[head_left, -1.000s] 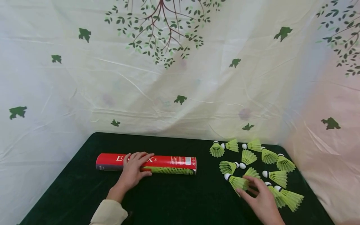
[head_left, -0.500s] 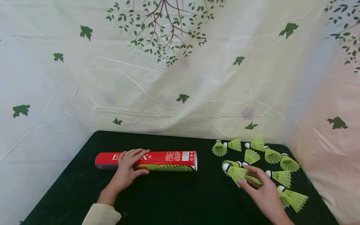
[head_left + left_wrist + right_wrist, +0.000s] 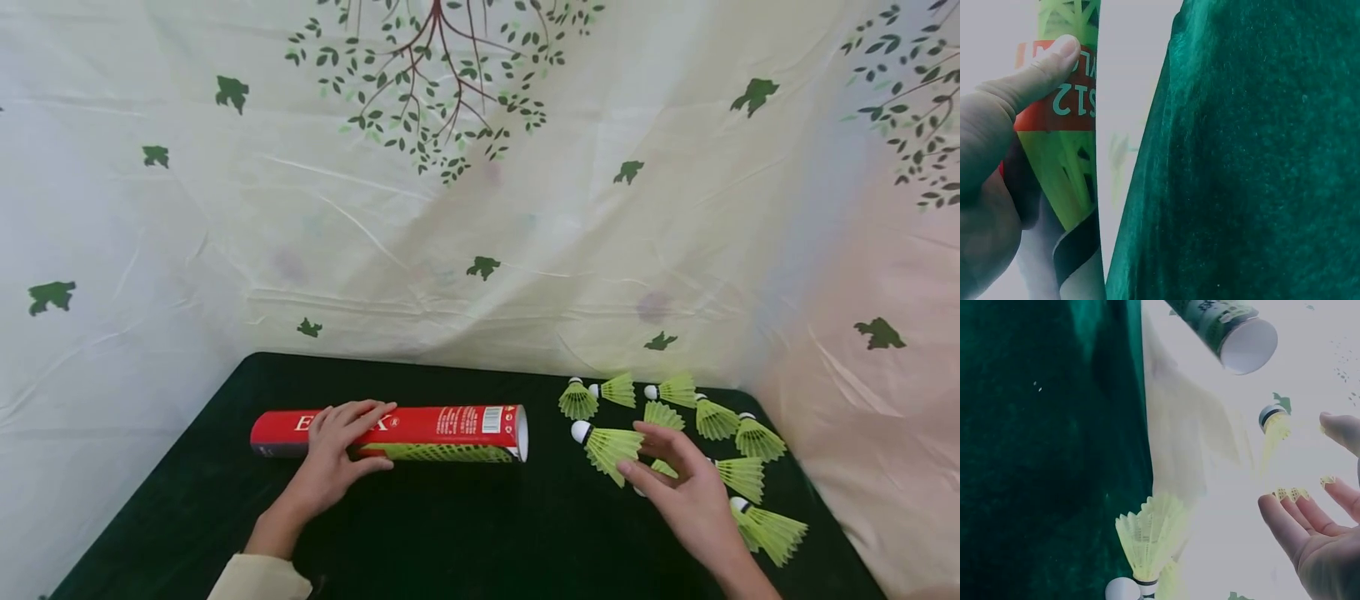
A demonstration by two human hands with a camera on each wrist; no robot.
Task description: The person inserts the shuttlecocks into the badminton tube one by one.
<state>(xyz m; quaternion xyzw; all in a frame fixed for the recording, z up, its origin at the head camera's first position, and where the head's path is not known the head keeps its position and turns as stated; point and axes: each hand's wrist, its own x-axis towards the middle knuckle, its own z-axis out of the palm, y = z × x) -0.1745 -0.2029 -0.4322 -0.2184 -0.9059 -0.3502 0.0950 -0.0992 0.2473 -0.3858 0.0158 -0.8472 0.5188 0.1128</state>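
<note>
A red shuttlecock tube [image 3: 442,423] lies lengthwise on the dark green table. My left hand [image 3: 330,454] grips it over the middle, fingers across the top and the thumb [image 3: 1047,69] along its near side. My right hand [image 3: 686,492] pinches a yellow shuttlecock [image 3: 611,450] by its skirt, the white cork pointing left toward the tube. This shuttlecock is just right of the tube's pale right end [image 3: 522,433], apart from it. I cannot tell whether that end is capped. In the right wrist view the skirt of the held shuttlecock [image 3: 1275,428] is washed out.
Several yellow shuttlecocks [image 3: 716,417] lie scattered on the right of the green table [image 3: 450,533], some partly hidden behind my right hand. A pale cloth [image 3: 375,250] printed with leaves hangs along the table's back and sides.
My right hand has carried the shuttlecock left and away from me, off the pile. My left hand has shifted slightly left on the tube, whose right end now shows more.
</note>
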